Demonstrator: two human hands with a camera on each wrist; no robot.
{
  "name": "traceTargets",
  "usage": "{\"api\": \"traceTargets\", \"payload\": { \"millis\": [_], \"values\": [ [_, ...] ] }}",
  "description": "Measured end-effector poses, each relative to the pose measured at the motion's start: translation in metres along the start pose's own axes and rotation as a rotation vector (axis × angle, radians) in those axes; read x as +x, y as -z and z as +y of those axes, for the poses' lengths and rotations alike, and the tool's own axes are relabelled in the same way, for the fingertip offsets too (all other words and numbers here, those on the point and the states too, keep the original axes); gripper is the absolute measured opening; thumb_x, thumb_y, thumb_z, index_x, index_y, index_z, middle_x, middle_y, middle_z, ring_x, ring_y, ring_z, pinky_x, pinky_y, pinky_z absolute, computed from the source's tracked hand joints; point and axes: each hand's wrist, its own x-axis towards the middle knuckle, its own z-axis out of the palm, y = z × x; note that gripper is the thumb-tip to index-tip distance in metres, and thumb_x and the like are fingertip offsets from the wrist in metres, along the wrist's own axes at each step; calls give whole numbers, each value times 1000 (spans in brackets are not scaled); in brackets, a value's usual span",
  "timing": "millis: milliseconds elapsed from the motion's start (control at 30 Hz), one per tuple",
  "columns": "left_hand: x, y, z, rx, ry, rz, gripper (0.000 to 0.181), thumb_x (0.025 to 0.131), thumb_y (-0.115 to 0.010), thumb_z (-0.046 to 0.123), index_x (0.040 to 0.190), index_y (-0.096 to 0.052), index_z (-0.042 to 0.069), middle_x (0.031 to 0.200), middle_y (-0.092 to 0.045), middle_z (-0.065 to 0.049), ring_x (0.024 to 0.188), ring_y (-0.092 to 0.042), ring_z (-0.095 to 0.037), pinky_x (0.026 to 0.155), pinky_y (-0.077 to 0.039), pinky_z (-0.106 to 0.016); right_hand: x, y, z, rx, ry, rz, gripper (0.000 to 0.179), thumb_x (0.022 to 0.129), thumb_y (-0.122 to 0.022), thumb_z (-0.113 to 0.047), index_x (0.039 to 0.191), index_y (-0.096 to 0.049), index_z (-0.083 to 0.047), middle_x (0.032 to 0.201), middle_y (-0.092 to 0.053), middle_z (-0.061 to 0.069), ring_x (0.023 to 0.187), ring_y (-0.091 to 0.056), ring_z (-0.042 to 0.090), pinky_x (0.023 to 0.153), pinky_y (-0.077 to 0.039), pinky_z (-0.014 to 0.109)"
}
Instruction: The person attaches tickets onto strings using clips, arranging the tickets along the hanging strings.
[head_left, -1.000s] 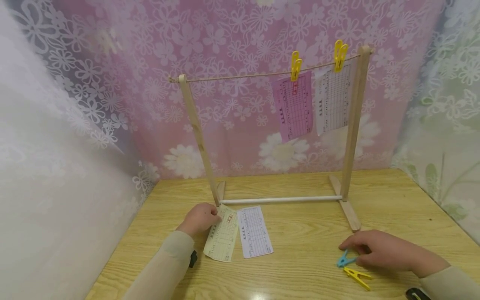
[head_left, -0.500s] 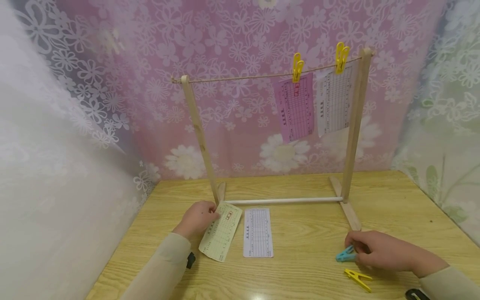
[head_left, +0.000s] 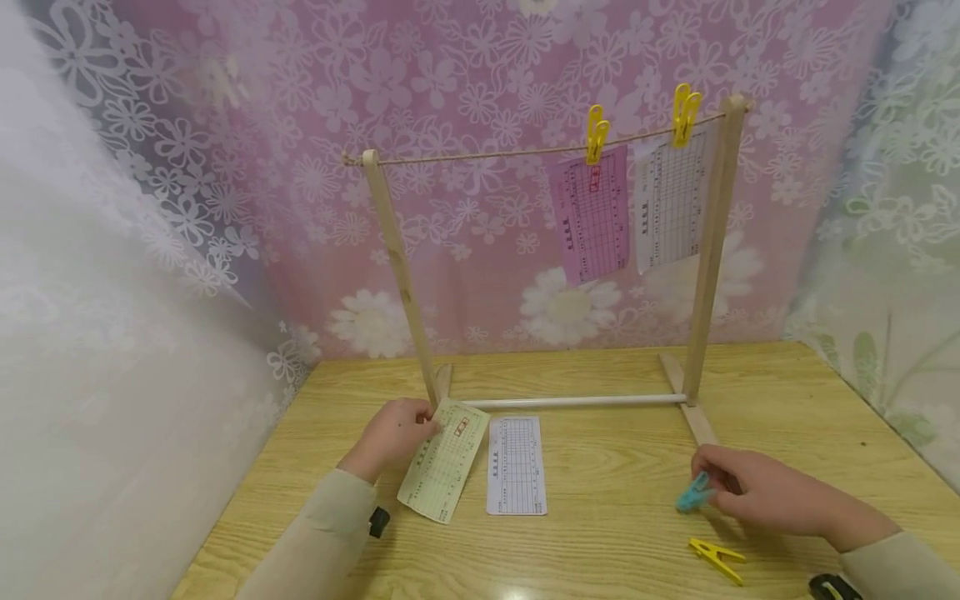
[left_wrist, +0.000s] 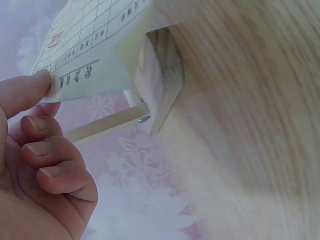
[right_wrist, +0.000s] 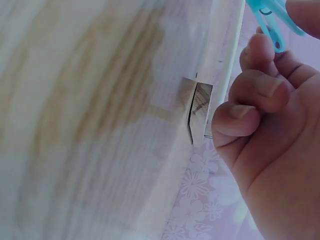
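My left hand [head_left: 393, 432] pinches the yellow-green printed slip [head_left: 442, 460] beside the rack's left post; my right hand [head_left: 757, 493] grips the blue clothespin [head_left: 693, 493].

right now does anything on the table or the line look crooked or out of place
Only the yellowish-green slip: it lies at a slant, its top corner lifted in the left hand, while the white slip beside it lies flat and straight. A yellow clothespin lies loose near the right hand.

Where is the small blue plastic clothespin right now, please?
In the head view, the small blue plastic clothespin is pinched by the right hand, above the yellow clothespin.
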Motion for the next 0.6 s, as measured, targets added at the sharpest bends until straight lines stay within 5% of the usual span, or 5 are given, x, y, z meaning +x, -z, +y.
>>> {"api": "traceTargets", "payload": {
  "millis": [600],
  "values": [
    [-9,8,11,-60,-54,8,21,98,-69,25,79,-66,17,63,-47,1,53,-37,-13,49,-32,-28,5,4,-12,-13,53,105,19,101,-65,-15,118,-59,-16,75,-49,-12,56,-39,-1,49,-40,25]
  ]
}}
